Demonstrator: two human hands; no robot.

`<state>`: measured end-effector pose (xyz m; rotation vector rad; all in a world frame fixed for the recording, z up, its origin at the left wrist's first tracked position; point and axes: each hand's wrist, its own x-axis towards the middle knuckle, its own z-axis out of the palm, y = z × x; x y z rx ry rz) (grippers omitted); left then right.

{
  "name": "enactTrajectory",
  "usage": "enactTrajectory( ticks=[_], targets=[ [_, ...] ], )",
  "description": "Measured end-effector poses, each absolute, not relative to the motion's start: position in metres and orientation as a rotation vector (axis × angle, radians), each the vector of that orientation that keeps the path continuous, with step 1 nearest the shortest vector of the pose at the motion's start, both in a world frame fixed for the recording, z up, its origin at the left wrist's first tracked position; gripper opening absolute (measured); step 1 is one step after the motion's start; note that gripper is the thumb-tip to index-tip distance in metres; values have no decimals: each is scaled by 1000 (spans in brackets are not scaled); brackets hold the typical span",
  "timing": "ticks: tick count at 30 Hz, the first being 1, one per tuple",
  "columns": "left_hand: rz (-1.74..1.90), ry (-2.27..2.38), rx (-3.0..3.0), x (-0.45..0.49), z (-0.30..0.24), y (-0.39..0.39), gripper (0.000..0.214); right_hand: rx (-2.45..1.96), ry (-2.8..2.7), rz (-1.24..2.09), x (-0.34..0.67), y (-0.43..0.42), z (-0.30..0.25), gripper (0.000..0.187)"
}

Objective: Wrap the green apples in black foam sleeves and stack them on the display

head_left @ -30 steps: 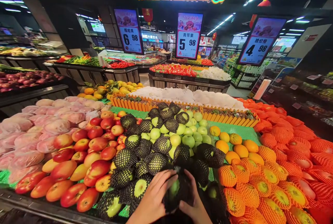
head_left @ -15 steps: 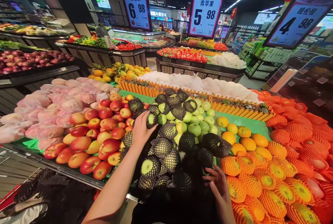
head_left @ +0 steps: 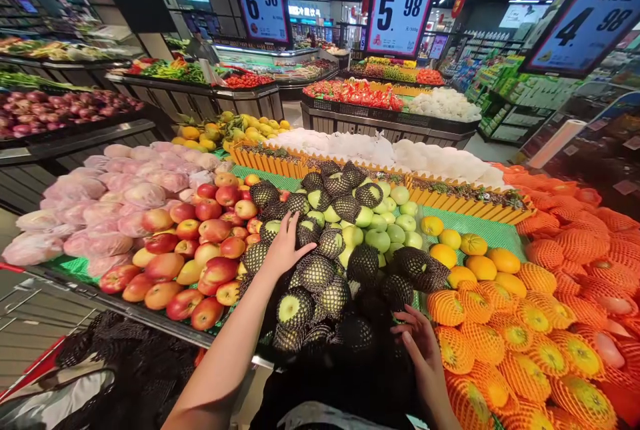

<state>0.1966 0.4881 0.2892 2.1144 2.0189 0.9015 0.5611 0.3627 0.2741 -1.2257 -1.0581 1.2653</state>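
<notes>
My left hand (head_left: 286, 249) lies over the heap of green apples in black foam nets, thumb spread away from its fingers. Just beyond its fingertips is a netted apple (head_left: 306, 231); another netted apple (head_left: 331, 242) sits by the thumb. Lower right, my right hand (head_left: 420, 335) is loosely curved with fingers apart, close to a dark netted apple (head_left: 398, 292). Nothing shows in its grasp, though deep shadow hides the area left of its fingers. Bare green apples (head_left: 377, 240) lie behind the netted ones.
Red apples (head_left: 187, 230) lie to the left, with pink wrapped fruit (head_left: 140, 197) beyond. Oranges (head_left: 493, 260) and orange-netted fruit (head_left: 530, 317) fill the right. A yellow fence divider (head_left: 465, 197) runs behind. At lower left is a cart edge (head_left: 40, 370) beside black netting.
My left hand has gone from closed around a netted green apple to spread, and that apple now rests in the heap. The right hand has barely moved. The view has shifted slightly.
</notes>
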Motion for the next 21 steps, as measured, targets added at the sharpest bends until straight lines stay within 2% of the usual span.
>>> enactTrajectory(
  ticks=[4, 7, 11, 16, 21],
  targets=[
    [1175, 2250, 1999, 154, 293, 434, 83, -1197, -1167, 1275, 565, 357, 278, 43],
    [1244, 2623, 1638, 103, 268, 370, 83, -1221, -1186, 1196, 566, 346, 272, 33],
    [685, 2975, 807, 61, 199, 263, 80, -1215, -1124, 1028, 554, 334, 259, 19],
    [147, 2741, 283, 85, 111, 158, 60, -1132, -1177, 1133, 522, 328, 260, 17],
    [-75, 2498, 251, 114, 59, 131, 47, -1108, -1212, 1132, 489, 328, 275, 17]
  ],
)
